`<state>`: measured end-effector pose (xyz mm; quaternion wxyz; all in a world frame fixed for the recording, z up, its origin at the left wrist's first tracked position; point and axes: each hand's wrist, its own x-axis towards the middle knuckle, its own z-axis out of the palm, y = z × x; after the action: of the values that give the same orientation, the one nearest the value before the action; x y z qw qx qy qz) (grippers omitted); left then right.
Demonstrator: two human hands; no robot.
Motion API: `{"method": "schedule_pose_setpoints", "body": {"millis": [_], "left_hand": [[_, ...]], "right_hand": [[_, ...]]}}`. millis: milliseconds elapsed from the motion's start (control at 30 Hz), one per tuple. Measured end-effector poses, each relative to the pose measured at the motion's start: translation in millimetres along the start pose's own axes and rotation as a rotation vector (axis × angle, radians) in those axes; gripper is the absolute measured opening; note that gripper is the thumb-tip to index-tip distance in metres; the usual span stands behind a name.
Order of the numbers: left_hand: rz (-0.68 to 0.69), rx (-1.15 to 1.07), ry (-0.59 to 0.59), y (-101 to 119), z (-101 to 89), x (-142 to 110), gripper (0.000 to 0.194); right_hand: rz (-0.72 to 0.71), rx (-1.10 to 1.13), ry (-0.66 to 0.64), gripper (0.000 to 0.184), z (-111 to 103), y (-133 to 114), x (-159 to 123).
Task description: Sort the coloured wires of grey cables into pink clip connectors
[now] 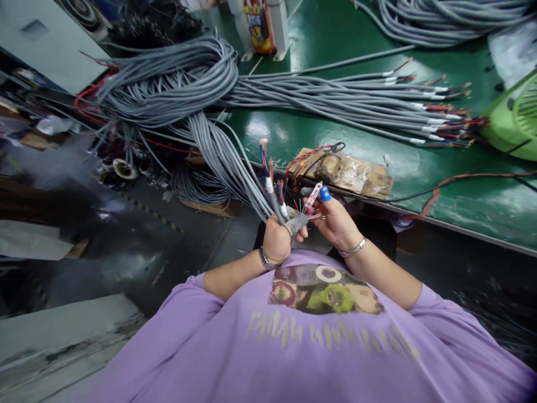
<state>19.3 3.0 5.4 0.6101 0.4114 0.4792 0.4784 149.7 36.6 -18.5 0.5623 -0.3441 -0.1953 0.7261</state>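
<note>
My left hand [277,239] is closed around the ends of several grey cables [241,176] in front of my body. Grey wrapping covers one of its digits. Coloured wires with bare copper tips [264,150] stick up from the cable ends, past white bands. Close on its right, my right hand [335,224] pinches a small flat pale-pink tool [312,197] with holes in it; its exact kind is unclear. A blue cover [325,193] sits on one fingertip. The tool is just above thin coloured wires [312,214] fanning out between the hands.
On the green table [423,168] lie a large coil of grey cable [168,84] and a row of stripped cable ends [444,115]. A worn wooden block [356,174] with wires is at the near edge. A green fan [514,115] stands at right, another cable coil [453,22] behind.
</note>
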Motion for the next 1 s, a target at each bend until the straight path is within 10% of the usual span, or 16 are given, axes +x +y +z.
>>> {"method": "schedule_pose_setpoints", "body": {"millis": [233, 467, 1000], "left_hand": [[0.012, 0.001, 0.010, -2.9, 0.9, 2.2, 0.030], [0.006, 0.069, -0.011, -5.3, 2.2, 3.2, 0.033], [0.015, 0.094, -0.016, -2.8, -4.0, -2.9, 0.033]], "right_hand": [[-0.326, -0.287, 0.194, 0.053, -7.8, 9.7, 6.7], [-0.057, -0.013, 0.018, 0.059, 0.1, 6.3, 11.2], [0.047, 0.109, -0.005, 0.056, -0.9, 1.9, 2.0]]}}
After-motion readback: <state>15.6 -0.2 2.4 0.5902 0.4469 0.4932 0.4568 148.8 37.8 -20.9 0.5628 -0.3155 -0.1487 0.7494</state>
